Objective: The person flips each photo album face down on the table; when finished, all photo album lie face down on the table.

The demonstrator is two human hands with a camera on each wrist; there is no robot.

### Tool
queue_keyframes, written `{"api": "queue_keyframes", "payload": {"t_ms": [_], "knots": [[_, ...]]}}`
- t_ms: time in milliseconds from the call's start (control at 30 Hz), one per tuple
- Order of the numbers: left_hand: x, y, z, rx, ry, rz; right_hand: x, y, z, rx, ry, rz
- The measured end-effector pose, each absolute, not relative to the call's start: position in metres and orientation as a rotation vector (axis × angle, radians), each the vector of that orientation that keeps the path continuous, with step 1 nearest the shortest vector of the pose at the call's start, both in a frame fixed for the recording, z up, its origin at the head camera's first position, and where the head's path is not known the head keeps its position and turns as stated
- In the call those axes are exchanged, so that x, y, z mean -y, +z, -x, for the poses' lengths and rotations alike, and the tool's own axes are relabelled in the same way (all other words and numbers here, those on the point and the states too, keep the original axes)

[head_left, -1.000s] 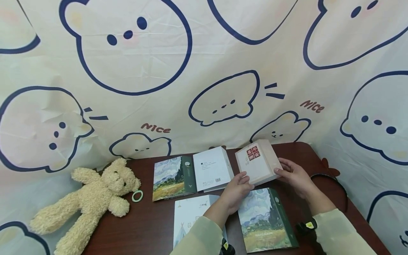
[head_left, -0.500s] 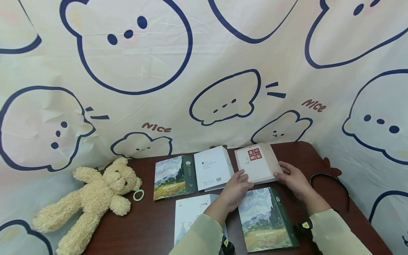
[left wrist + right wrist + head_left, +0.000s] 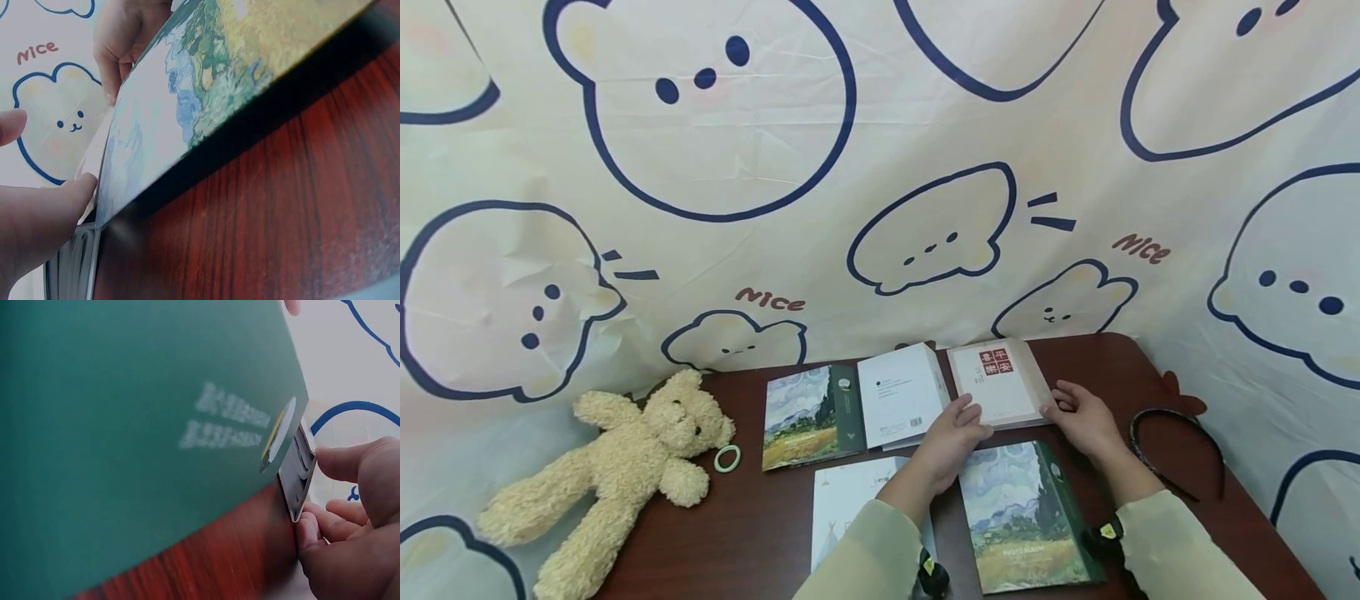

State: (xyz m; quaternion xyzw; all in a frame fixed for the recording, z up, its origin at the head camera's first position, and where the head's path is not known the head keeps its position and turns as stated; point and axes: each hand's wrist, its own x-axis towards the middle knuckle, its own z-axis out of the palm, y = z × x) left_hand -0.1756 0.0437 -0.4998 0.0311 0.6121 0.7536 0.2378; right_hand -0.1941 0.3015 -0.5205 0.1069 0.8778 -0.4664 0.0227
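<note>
A white photo album (image 3: 1000, 387) with red characters on its cover lies at the back right of the table. My left hand (image 3: 950, 437) touches its near left corner; in the left wrist view the thumb (image 3: 81, 190) is at the edge and a fingertip (image 3: 12, 127) stands apart from it. My right hand (image 3: 1081, 421) pinches the near right corner, the thumb (image 3: 340, 462) above and curled fingers below in the right wrist view. Directly in front lies a photo album with a painted landscape cover (image 3: 1018, 521) and green spine, its green side (image 3: 144, 425) filling much of the right wrist view.
Left of the white album lie a white book with a barcode (image 3: 898, 396) and another landscape album (image 3: 801, 417). A pale book (image 3: 842, 504) is partly under my left arm. A teddy bear (image 3: 625, 467), a green ring (image 3: 727, 458) and a black headband (image 3: 1176, 417) are also there.
The white album was tilted up and has come down flat on the table, then shifted slightly left. Both hands followed it down and left.
</note>
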Motion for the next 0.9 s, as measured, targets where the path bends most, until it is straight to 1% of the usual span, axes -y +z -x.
{"api": "queue_keyframes", "payload": {"t_ms": [233, 567, 900], "knots": [[-0.039, -0.499, 0.177, -1.63, 2.078, -0.126, -0.303, -0.514, 0.194, -2.714, -1.415, -0.308], [-0.019, -0.491, 0.174, -1.578, 2.108, -0.202, -0.3, -0.5, 0.179, -2.782, -1.391, -0.192], [0.02, -0.476, 0.154, -1.7, 2.066, -0.271, -0.292, -0.486, 0.152, -2.907, -1.296, -0.017]]}}
